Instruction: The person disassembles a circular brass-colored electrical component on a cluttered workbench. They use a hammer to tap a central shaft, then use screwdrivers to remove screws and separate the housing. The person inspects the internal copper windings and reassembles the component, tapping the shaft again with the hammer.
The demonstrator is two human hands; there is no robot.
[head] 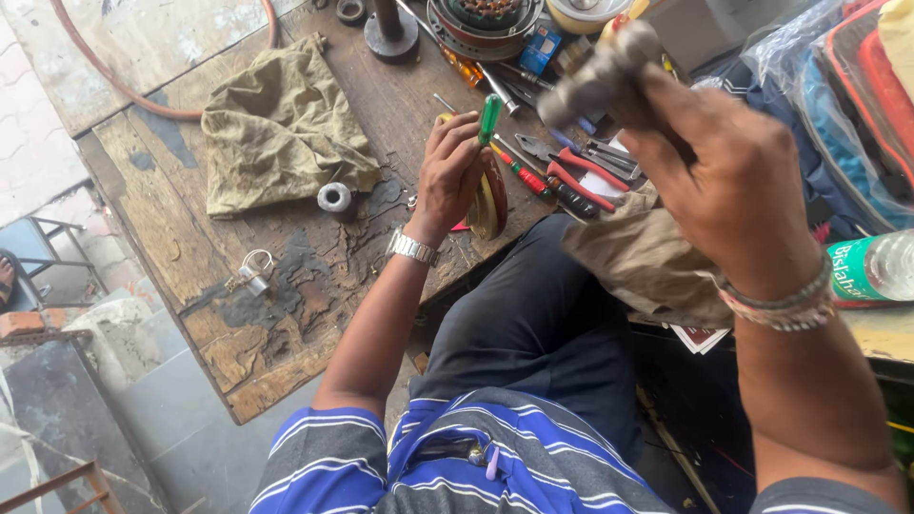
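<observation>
**Two hands busy over a crowded workbench**

At the centre of the frame the left hand (449,176) is closed around a screwdriver with a green handle (489,118), its thumb and fingers curled on the shaft just below the handle, and the tool stands nearly upright against a round brass-coloured disc (491,200) held on edge at the near edge of the wooden bench (190,247). At the upper right the right hand (733,195) is raised close to the camera, fingers wrapped tightly around a grey metal cylindrical part (600,76) (blurred, so its exact kind is unclear), with a tan rag (647,262) hanging below the palm.

Red-handled pliers (581,171) and other loose tools lie just beside the disc. A crumpled olive cloth (281,128) sits at the upper left, and a small padlock with a key ring (252,274) lies lower left.

The risks, as I judge them: the disc balances on its edge near the bench lip, so a slip of the screwdriver could send it rolling off. The raised metal part, held one-handed through a loose rag, could drop onto the tools below.
</observation>
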